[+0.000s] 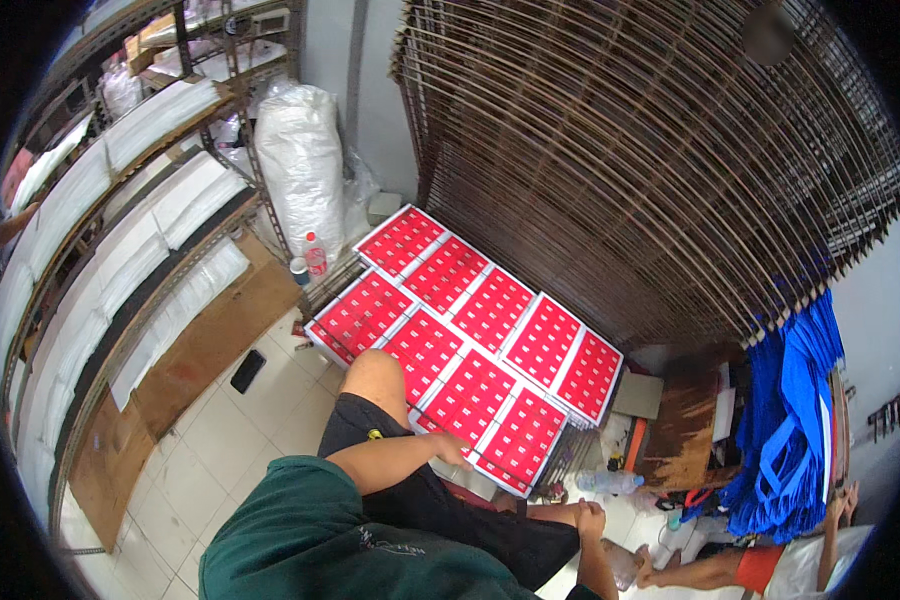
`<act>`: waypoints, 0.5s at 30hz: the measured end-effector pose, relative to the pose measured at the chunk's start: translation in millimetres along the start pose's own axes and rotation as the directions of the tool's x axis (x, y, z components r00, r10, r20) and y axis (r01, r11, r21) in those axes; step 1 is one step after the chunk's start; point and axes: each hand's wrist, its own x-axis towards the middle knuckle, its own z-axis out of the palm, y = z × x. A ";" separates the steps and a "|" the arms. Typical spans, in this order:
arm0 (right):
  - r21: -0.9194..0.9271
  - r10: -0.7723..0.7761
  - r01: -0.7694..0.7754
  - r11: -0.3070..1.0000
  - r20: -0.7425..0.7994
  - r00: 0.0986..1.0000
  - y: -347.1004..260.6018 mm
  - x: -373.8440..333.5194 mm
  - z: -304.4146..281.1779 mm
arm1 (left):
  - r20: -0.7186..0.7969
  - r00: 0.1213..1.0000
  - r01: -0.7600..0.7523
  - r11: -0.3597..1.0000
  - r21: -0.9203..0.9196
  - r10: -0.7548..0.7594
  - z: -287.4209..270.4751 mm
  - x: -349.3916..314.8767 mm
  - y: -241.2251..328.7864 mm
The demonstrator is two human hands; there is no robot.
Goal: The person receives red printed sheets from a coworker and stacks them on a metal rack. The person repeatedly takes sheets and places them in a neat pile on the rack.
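Red sheets with small white prints and white borders [445, 275] lie in two rows on the lowest open shelf of a wire drying rack [590, 150]. Along the near side of that shelf, my left hand [452, 450] has its fingers bent at the dark front bar, beside the printed sheets. My right hand [590, 518] rests on my right knee, away from the sheets. Its fingers are small in the picture, and how far they curl is unclear. The rack's other wire shelves are tilted up above and behind the sheets.
Shelving with stacked white sheets [130, 240] stands left. A phone [248, 370] lies on the tiles. A white sack [300, 160], red-capped bottle [315, 255] and cup stand behind. Blue straps [785, 420] hang right, above another person's leg [705, 572]. A clear bottle [610, 482] lies nearby.
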 end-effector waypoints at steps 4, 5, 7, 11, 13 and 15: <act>-0.030 0.166 -0.168 0.985 -0.052 0.985 -9.1 -1.4 -1.4 | 0.039 0.992 -0.120 0.991 -0.060 0.123 -38.7 -32.3 34.1; -0.043 0.171 -0.172 0.984 -0.033 0.985 -3.3 -4.3 0.5 | 0.070 0.984 -0.158 0.982 -0.105 0.166 -46.0 -48.6 45.3; -0.042 0.225 -0.224 0.974 0.019 0.974 -17.1 0.1 -1.0 | -0.071 0.996 0.047 0.999 -0.028 -0.049 -9.2 -17.3 9.6; -0.097 0.239 -0.240 0.966 -0.020 0.971 -34.3 -2.5 -5.5 | -0.036 0.998 0.053 0.998 -0.033 -0.054 -15.6 -23.9 16.8; -0.097 0.247 -0.250 0.963 -0.040 0.968 -36.6 -7.4 -7.2 | 0.009 0.999 0.039 0.998 -0.041 -0.038 -25.1 -33.1 27.1; -0.070 0.277 -0.281 0.957 -0.057 0.959 -25.7 -6.9 -4.3 | 0.072 0.997 -0.005 0.998 -0.069 0.010 -40.8 -45.2 41.6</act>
